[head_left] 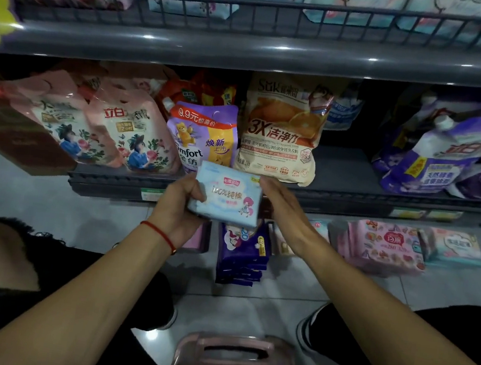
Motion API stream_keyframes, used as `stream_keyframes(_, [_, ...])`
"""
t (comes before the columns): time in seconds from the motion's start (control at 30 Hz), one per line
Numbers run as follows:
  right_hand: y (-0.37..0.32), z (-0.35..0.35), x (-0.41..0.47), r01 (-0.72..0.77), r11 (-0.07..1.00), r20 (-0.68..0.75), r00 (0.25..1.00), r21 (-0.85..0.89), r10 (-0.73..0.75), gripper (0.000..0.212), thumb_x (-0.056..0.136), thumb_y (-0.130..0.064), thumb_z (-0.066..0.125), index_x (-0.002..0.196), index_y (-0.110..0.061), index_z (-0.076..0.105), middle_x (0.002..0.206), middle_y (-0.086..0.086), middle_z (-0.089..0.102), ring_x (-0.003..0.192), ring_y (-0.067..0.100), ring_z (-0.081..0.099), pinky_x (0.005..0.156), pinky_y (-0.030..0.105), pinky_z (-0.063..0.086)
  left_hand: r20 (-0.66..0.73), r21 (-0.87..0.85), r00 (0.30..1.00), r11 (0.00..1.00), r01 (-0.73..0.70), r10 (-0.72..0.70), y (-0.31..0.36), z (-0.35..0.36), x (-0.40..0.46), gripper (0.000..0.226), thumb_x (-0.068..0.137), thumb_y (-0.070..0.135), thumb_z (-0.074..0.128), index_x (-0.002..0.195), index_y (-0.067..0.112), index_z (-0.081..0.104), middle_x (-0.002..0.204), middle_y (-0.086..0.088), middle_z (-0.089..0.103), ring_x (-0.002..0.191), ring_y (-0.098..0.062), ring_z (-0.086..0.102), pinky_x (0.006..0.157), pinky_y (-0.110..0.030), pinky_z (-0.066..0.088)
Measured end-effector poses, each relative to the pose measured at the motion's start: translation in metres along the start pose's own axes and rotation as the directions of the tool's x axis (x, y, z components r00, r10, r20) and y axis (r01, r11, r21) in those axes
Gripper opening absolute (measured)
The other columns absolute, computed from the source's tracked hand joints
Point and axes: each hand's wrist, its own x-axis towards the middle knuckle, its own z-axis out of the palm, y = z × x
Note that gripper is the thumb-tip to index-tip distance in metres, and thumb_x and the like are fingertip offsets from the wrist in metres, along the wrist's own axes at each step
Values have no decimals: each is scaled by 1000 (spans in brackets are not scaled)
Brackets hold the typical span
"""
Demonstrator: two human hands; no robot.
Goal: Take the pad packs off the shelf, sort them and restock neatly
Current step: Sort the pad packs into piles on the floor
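1. The left hand point(181, 197) grips a light blue pack point(227, 194) by its left end, thumb across the front. The right hand point(283, 208) lies open and flat against the pack's right edge, steadying it rather than clasping it.
2. The pack is held in the air, just in front of the lower shelf's point(353, 193) front edge and above the floor point(247, 310).
3. Sorting looks to be the step in hand: a purple stack point(242, 252) sits on the floor directly under the held pack, and pink packs point(382, 248) lie to the right, near the shelf's foot.
4. Matching blue packs stand on the upper shelf point(249, 47) behind its wire rail point(223, 13), so the next move probably means either laying this one down with its own kind or lifting it over that rail.
5. Room is tight: the person's knees flank the stack and a pink stool point(238, 364) sits close behind. Bare floor shows left of the stack; the lower shelf has a gap right of the orange bag point(281, 132).
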Motion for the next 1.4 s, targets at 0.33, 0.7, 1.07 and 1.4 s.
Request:
stream_keyframes(0.33, [19, -105, -31, -243, 963, -93, 963, 114, 254, 29, 94, -25, 66, 121, -15, 65, 114, 13, 76, 92, 26, 74, 69, 36, 60, 85, 674, 993, 729, -121, 86, -63, 40, 13, 52, 82, 30, 80, 129, 19, 61, 121, 1, 70, 108, -14, 68, 88, -27, 56])
stream_keyframes(0.7, [12, -111, -29, -246, 957, -24, 967, 157, 252, 37, 88, -28, 77, 122, -18, 66, 119, 12, 74, 113, 33, 70, 100, 56, 51, -26, 648, 997, 761, -38, 71, -62, 41, 8, 52, 82, 45, 78, 126, 20, 62, 118, -6, 69, 98, -23, 71, 83, -37, 61])
stream_keyframes(1.07, [-21, 57, 37, -74, 974, 207, 971, -213, 119, 53, 96, -43, 68, 138, -18, 51, 131, 2, 60, 113, 17, 64, 79, 33, 61, -537, -21, 843, 998, -53, 34, 20, -84, -10, 25, 93, 19, 67, 115, 9, 64, 102, -12, 67, 88, -28, 65, 77, -44, 57])
stream_keyframes(1.4, [-2, 68, 75, 34, 925, 155, 988, -378, 27, 14, 100, -18, 63, 113, -25, 67, 113, -7, 67, 98, 11, 68, 83, 36, 61, -903, 107, 431, 967, 230, -2, -20, -240, 71, 59, 93, 44, 65, 141, 12, 50, 140, -15, 58, 126, -32, 58, 92, -35, 52])
